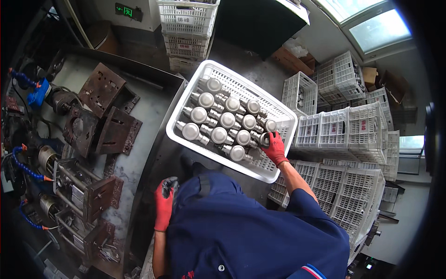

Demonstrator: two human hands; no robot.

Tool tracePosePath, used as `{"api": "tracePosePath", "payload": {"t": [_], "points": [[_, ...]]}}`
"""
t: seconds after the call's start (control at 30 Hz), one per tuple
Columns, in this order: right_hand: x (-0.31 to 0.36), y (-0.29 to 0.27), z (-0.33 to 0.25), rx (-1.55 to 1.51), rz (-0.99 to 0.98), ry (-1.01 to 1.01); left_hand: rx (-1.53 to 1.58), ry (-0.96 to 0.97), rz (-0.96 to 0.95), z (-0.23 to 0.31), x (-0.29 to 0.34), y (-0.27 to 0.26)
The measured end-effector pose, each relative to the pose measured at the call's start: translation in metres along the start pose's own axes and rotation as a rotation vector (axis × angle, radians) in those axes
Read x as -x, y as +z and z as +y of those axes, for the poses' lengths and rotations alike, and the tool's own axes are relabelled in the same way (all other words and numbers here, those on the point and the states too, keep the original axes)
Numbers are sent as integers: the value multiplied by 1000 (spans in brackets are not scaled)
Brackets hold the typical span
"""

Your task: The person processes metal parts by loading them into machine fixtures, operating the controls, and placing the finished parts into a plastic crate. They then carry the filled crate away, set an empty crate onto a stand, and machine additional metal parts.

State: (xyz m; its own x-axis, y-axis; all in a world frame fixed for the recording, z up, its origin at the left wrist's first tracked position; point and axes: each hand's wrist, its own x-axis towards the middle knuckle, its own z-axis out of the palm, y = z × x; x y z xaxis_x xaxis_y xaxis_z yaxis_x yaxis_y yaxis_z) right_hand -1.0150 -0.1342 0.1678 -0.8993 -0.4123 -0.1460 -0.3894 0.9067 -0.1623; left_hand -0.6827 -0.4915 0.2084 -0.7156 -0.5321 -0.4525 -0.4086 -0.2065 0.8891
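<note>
Dark blue clothing (251,223) is seen nearest the camera, and beside it the left hand (166,195) is held with fingers half-curled, nothing being seen in its red-and-black glove. Farther off, a white plastic basket (267,176) is filled with rows of round-bodied metal fittings (227,120). Toward its right end, one metal fitting (264,139) is gripped by the right hand (275,149); how firmly cannot be told, since part of it is covered by the fingers. Because the fittings are packed close, neighbours could be knocked or scratched if that one were dragged sideways. A slip could be caused by smooth metal in a one-handed hold. White crates (344,128) are stacked at right, where the right elbow might be bumped.
</note>
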Motion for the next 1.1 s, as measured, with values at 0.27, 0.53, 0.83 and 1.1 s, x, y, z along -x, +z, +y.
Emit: {"api": "tracePosePath", "payload": {"t": [0.27,0.53,0.83,1.1], "points": [[7,30,15,4,38,44,-96,31,-60,-5,3,-1],[23,23,11,-65,172,71,-77,23,-43,-5,13,-18],[14,-2,-150,-634,276,17,-585,338,382,40,79,-98],[3,-23,-403,-670,173,-930,-951,326,737,49,114,-173]]}}
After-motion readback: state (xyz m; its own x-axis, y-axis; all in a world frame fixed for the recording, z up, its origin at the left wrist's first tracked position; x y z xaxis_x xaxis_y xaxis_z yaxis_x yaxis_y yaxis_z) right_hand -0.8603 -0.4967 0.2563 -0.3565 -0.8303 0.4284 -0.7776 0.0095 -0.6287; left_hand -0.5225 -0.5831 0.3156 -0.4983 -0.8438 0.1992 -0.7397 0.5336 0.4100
